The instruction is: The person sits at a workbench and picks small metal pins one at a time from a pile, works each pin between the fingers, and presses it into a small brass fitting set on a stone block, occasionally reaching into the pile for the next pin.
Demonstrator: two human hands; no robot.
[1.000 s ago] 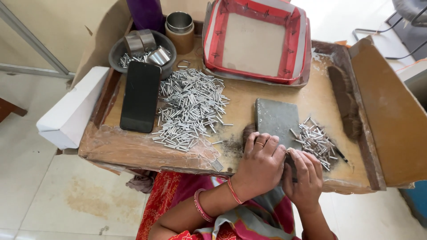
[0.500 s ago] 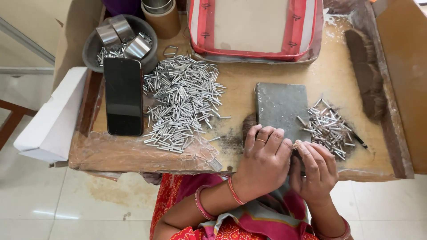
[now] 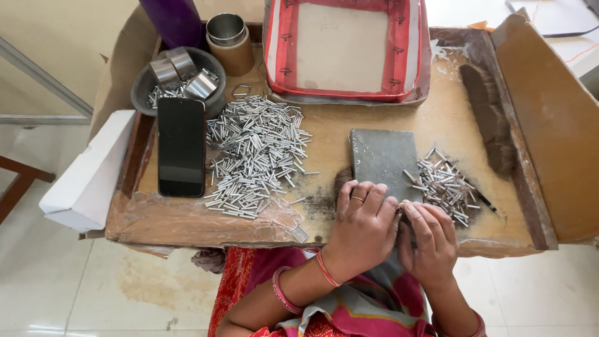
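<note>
Both hands are working together at the front edge of the tray (image 3: 187, 218). My left hand (image 3: 362, 228) is lying palm down w/ fingers spread over the near end of the grey slab (image 3: 384, 156), a ring on one finger. My right hand (image 3: 430, 240) is pressing in beside it, fingertips meeting the left's at the slab's front right corner and pinching sth small there; can't tell what, it's hidden betw. the fingers. Grey slab is sitting flat, centre-right of the tray. Just right of it, a small heap of short metal pins (image 3: 446, 184) is lying loose, touching my right fingers' side. Left of the slab, well apart, a much bigger pile of the same pins (image 3: 256, 156) is spreading across the middle. Black phone (image 3: 181, 146) is lying face up along the left edge. Dark bowl (image 3: 150, 87) w/ metal sleeves is sitting at the back left corner, a tin cup (image 3: 228, 37) next to it. Red-rimmed frame (image 3: 346, 50) is resting along the back edge, a dark brush (image 3: 490, 118) lying nr the right edge.
</note>
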